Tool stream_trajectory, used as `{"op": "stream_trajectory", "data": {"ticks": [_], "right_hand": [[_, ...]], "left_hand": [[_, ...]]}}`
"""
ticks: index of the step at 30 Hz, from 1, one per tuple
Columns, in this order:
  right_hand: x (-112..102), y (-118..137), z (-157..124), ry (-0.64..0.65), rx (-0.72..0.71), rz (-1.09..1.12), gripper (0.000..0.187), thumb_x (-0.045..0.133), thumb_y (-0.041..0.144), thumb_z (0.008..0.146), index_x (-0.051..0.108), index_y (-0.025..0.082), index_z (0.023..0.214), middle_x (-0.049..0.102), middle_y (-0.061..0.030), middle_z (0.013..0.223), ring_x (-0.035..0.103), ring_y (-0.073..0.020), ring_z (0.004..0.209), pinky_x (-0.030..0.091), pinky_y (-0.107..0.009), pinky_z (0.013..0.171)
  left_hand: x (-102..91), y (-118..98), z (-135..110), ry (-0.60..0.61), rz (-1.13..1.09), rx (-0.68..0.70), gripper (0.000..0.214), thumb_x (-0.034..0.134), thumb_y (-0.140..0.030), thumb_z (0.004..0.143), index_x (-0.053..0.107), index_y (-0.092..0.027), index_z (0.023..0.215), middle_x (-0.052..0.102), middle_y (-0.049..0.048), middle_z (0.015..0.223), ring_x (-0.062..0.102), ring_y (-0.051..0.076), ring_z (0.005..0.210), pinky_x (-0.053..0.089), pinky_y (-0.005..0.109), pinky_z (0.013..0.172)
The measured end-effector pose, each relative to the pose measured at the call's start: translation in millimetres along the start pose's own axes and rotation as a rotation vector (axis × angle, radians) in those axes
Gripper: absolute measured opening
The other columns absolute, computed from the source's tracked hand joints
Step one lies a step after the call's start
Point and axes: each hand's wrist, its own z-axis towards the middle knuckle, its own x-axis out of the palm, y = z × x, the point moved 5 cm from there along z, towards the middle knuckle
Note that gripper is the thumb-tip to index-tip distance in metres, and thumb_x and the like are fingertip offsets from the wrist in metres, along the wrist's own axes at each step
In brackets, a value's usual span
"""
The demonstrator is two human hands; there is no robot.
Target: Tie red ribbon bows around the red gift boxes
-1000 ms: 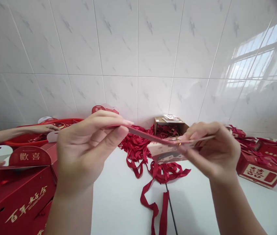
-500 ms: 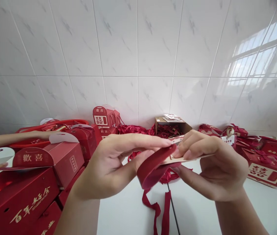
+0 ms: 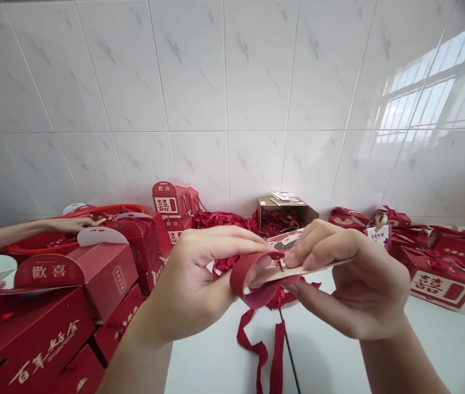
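My left hand (image 3: 193, 279) pinches a dark red band (image 3: 242, 273), which curls in a loop round the near edge of a printed card. The left fingertips are partly hidden behind the band. My right hand (image 3: 351, 273) is closed on the pale, thin card (image 3: 293, 271), fingers above and thumb below. A small gold-coloured prong (image 3: 280, 265) stands out of the card by the band's end. Red ribbon (image 3: 277, 350) lies below the hands in two tails on the white table (image 3: 207, 361).
Red gift boxes (image 3: 51, 334) are stacked at left, where another person's hand (image 3: 72, 224) reaches into a red basket (image 3: 30, 249). At the back are a ribbon heap (image 3: 226, 219) and a cardboard box (image 3: 312, 214) of red pieces. Ribbon-tied boxes (image 3: 441, 279) stand at right.
The band's loop has turned and opened round the card's edge, and the gold prong shows more clearly. The other person's hand has moved right over the basket. My view has shifted slightly.
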Motion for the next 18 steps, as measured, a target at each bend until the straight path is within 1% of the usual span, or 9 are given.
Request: {"op": "stream_trajectory", "data": {"ticks": [3,6,9,15,18], "right_hand": [[0.9,0.7,0.0,0.01,0.0,0.026,0.031,0.067,-0.004,0.066,0.058,0.015,0.088,0.063,-0.0037,0.077,0.061,-0.0166,0.067,0.049,-0.032,0.055],[0.3,0.4,-0.3,0.012,0.013,0.026,0.031,0.067,-0.004,0.066,0.058,0.016,0.088,0.063,-0.0035,0.078,0.061,-0.0166,0.068,0.05,-0.032,0.055],[-1.0,0.1,-0.5,0.009,0.019,0.004,0.031,0.067,-0.003,0.067,0.058,0.017,0.089,0.064,-0.0033,0.078,0.062,-0.0169,0.068,0.05,-0.031,0.055],[-2.1,0.1,-0.5,0.007,0.009,-0.01,0.031,0.068,-0.001,0.067,0.059,0.019,0.089,0.064,-0.0029,0.076,0.061,-0.0169,0.066,0.05,-0.031,0.054],[-1.8,0.0,-0.2,0.009,0.015,-0.009,0.03,0.067,0.0,0.068,0.058,0.019,0.088,0.064,-0.0027,0.075,0.061,-0.0167,0.066,0.05,-0.031,0.054]], "left_hand": [[-0.2,-2.5,0.8,0.065,-0.031,-0.012,0.02,0.062,-0.011,0.082,0.076,-0.019,0.093,0.075,0.0047,0.09,0.069,0.016,0.081,0.058,0.023,0.07],[-1.7,-5.6,1.1,0.092,-0.035,-0.017,0.02,0.058,-0.011,0.084,0.076,-0.018,0.09,0.074,0.0048,0.089,0.069,0.016,0.081,0.058,0.023,0.072],[-2.6,-7.4,0.3,0.099,-0.012,-0.011,0.02,0.057,-0.011,0.084,0.076,-0.018,0.088,0.074,0.005,0.088,0.069,0.016,0.08,0.058,0.024,0.073],[-3.0,-10.0,-1.7,0.095,0.006,0.037,0.027,0.058,-0.01,0.083,0.075,-0.023,0.099,0.075,0.0057,0.095,0.069,0.019,0.083,0.058,0.026,0.07],[-1.1,-10.8,-0.9,0.1,0.001,0.041,0.031,0.057,-0.008,0.083,0.074,-0.026,0.101,0.075,0.0043,0.093,0.07,0.018,0.082,0.058,0.024,0.068]]}}
